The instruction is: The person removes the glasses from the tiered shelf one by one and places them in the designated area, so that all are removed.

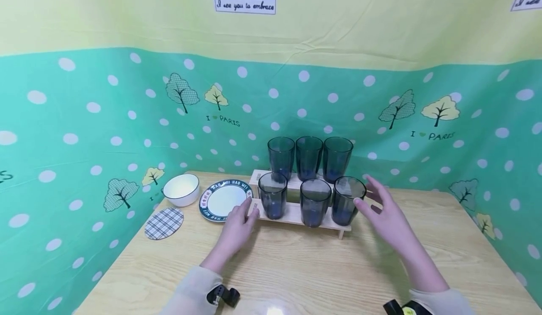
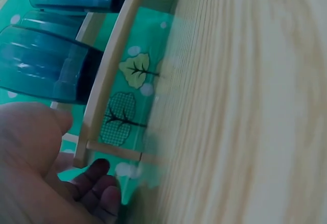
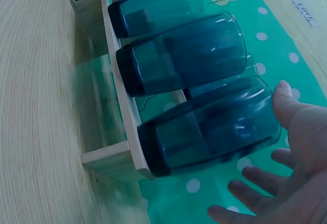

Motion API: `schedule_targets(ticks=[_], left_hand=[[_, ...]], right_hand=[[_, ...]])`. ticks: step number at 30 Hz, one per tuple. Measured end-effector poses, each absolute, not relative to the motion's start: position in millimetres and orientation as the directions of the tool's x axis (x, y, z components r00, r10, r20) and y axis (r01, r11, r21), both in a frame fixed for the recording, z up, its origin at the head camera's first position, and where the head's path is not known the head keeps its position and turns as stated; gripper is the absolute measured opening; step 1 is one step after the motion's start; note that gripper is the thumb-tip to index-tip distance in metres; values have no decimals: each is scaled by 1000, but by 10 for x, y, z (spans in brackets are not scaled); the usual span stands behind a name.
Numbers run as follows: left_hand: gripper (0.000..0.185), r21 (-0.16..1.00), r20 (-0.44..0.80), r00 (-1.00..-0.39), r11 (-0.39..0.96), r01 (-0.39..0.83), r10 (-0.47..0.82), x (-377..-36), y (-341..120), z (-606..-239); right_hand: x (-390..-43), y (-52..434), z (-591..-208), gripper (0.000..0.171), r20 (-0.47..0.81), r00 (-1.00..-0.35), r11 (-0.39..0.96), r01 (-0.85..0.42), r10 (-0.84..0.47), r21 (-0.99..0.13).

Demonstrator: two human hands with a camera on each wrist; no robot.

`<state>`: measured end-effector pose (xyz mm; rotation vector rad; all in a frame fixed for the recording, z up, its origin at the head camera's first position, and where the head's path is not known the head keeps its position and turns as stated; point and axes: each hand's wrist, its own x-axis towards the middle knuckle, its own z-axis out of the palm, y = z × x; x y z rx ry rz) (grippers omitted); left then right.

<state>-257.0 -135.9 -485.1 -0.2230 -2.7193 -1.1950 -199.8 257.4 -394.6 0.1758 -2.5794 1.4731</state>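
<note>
Six translucent blue-black tapered glasses (image 1: 315, 203) | right grip (image 1: 388, 217) wide | left grip (image 1: 236, 226) parted, near wooden rack (image 1: 294, 213)

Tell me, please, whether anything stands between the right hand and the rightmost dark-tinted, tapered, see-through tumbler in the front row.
Nothing visible does: the right hand is right beside the dark-tinted, tapered, see-through tumbler. The neighbouring front-row tumbler stands on the side away from that hand.
</note>
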Motion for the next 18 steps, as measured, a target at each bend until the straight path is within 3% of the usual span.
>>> schedule_targets(ticks=[18], left_hand=[[63,821,194,-981,544,174,21,-2578,-1312,-5036]], right_hand=[[-2080,2401,-4070,106,179,-984,455,-155,9,-877]])
